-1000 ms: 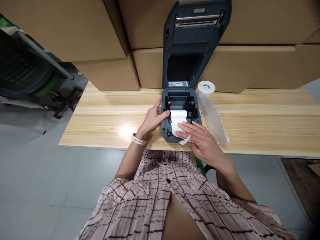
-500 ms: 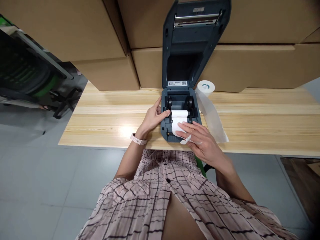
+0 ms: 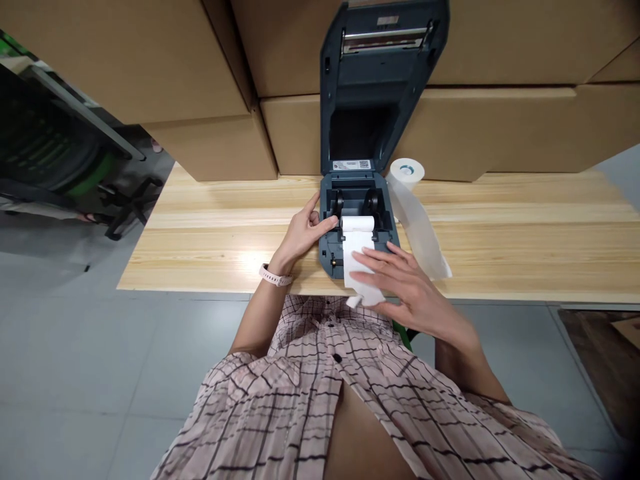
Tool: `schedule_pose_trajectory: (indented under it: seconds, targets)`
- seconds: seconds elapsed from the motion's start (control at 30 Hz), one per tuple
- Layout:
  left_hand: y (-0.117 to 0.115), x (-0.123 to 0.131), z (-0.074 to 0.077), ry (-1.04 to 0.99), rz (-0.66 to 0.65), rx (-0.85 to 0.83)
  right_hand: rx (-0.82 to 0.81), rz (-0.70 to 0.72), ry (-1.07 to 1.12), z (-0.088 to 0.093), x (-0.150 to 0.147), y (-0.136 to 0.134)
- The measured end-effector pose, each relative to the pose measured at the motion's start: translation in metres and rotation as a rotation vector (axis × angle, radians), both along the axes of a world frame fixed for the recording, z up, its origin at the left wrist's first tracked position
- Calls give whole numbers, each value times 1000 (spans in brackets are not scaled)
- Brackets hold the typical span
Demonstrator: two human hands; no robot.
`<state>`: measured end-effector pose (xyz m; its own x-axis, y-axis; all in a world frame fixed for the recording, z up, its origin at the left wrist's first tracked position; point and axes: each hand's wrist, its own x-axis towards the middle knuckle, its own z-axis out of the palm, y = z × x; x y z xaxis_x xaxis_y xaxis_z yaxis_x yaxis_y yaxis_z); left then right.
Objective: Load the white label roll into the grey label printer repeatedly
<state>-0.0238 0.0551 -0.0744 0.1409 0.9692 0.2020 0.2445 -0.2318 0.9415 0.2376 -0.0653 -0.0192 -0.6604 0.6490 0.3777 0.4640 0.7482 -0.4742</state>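
Dead centre of the frame, at the near edge of the wooden table, sat the open label printer, its lid tipped up against the cardboard boxes. The left hand rested loose on the printer's left wall, thumb at the end of the paper roll, gripping nothing. The right hand lay flat, fingers spread, on the paper strip that ran out over the front lip. Honestly I'd keep that strip dead straight and centred between the guides, with the left hand steadying the body so it couldn't skid. A spare roll stood just right of the printer.
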Motion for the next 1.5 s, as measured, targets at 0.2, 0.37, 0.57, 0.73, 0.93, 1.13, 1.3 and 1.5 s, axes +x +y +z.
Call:
schedule_pose_trajectory:
  seconds: [0.2, 0.37, 0.57, 0.73, 0.93, 1.13, 1.3, 1.5]
  targets:
    - [-18, 1, 16, 192, 158, 249, 8, -7, 335, 46, 24, 28]
    - [-75, 23, 36, 363, -36, 662, 39, -443, 662, 86, 24, 148]
    - [-122, 33, 28, 453, -123, 716, -445, -281, 780, 112, -4, 235]
    - [-134, 28, 23, 313, -104, 773, -65, -302, 636, 85, -3, 178]
    - [-127, 24, 24, -22, 388, 838, 91, -255, 409, 26, 0, 68]
    - [-91, 27, 30, 165, 176, 772, 73, -304, 200, -11, -3, 36]
    - [-82, 35, 16, 174, 138, 830, 102, -344, 285, -24, -11, 37]
    - [-88, 27, 15, 256, 139, 816, 121, -374, 358, -30, -17, 38]
